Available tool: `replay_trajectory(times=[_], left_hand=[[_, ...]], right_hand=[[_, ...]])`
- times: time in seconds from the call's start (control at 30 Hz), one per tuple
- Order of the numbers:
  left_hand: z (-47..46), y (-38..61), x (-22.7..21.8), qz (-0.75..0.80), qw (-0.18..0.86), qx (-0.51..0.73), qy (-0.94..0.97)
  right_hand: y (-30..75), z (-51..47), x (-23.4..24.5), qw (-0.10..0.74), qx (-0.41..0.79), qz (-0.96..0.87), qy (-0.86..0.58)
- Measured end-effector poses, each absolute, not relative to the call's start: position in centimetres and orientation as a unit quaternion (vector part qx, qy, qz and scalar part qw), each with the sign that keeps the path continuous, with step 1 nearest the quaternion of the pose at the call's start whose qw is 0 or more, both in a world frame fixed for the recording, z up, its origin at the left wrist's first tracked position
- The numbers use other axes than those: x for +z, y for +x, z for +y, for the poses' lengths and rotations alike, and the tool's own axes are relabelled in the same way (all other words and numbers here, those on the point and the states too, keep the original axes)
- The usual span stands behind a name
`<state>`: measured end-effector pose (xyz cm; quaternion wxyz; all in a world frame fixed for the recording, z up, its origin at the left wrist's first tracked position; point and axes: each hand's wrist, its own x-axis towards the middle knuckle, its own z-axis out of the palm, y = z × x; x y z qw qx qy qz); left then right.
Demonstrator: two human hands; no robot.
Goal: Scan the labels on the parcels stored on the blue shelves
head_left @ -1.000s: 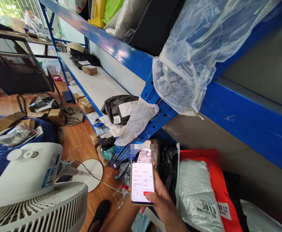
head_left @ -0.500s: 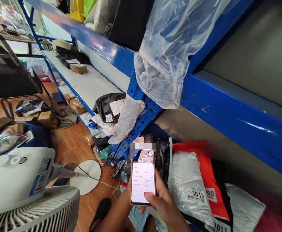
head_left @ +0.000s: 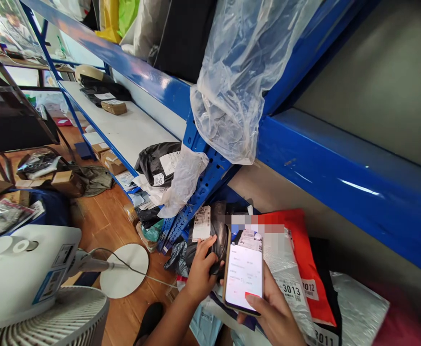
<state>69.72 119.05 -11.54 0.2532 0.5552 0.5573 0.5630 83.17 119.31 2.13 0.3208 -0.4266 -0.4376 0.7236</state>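
And there it is, the left hand has come away from behind the phone and gone up to the glossy black plastic parcel, low in the centre of the frame, so the slim gold-edged phone with its lit white screen now rests in one hand alone. The phone has slid a touch to the right in view too. Look at those left fingers: loosely spread, gripping nothing, tips at the lower edge of the white printed paper label; whether they press it or just hover, I can't tell from here. The right hand, lower right of centre, is wrapped firmly around the phone, thumb over the red button at the screen's foot. Just behind it lies the silver plastic mailer marked 3013, overlapping a bright red plastic mailer.
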Motion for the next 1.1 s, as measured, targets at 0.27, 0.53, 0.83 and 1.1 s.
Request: replay_trajectory(times=[0.27,0.53,0.83,1.1], left_hand=[[119.6,68.3,-10.2,0.567,0.260,0.531,0.574],[121.4,64.5,-8.2,0.536,0.339,0.502,0.588],[126.0,64.2,-6.3,0.632,0.346,0.389,0.574],[126.3,63.4,-3.4,0.652,0.326,0.311,0.611]], right_hand=[[85.6,118.9,2.7,0.349,0.694,-0.434,-0.456],[88.1,118.3,3.5,0.371,0.694,-0.456,-0.416],[93.8,115.2,4.6,0.426,0.716,-0.388,-0.395],[97.8,112.4,3.9,0.443,0.744,-0.370,-0.337]])
